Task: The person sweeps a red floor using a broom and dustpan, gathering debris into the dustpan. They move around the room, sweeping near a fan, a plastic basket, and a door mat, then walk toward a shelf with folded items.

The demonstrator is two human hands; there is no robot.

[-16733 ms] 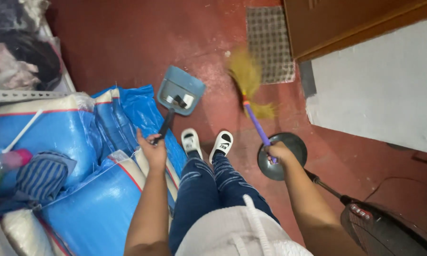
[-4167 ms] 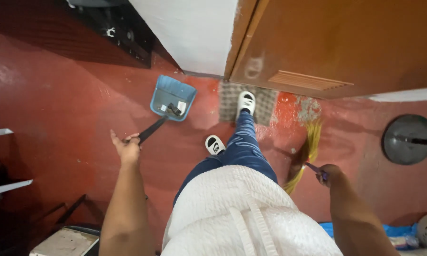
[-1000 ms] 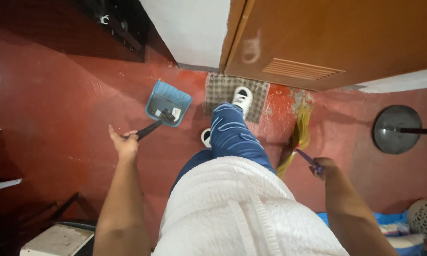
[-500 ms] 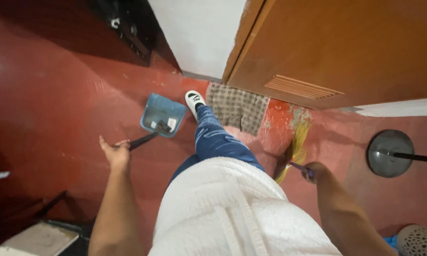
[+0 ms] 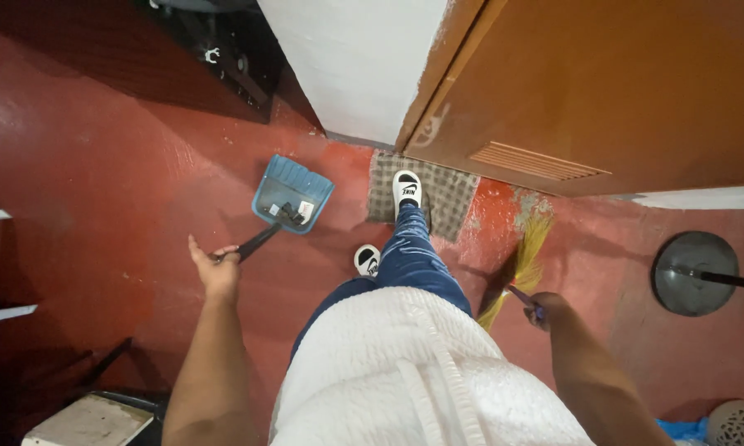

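Red painted concrete floor filled the view from above, running up to a white wall and a brown wooden door with a slatted vent low in its panel. A small grey checked doormat lay at the foot of the door, and one white slipper stood on it, the other white slipper on the bare floor just behind.

The left hand had its grip closed around the dark handle of a blue plastic dustpan, which sat tilted just above or on the floor left of the mat, with dark scraps and a pale bit in its tray. The right hand had its grip closed on the purple handle of a yellow straw broom, whose bristles reached towards the floor near the door's corner. A round black stand base sat well off to the right.
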